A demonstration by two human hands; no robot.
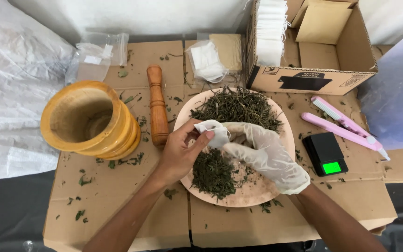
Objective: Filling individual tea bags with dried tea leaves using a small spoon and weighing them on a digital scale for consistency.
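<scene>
Pinching white sachet [213, 132] between left hand [179, 156], gloved right hand [262, 154].

Bare left hand [179, 151] and gloved right hand [267, 156] hold white filter bag [212, 131] over pink plate [253, 196] of dried herbs [236, 108]; wooden mortar [89, 119], pestle [157, 106] alongside.

Head view, steeply down, close

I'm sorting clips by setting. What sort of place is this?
Probably a home herbal tea-packing bench: flattened cardboard as worktop, plate of dried herbs, wooden mortar, small scale.
</scene>
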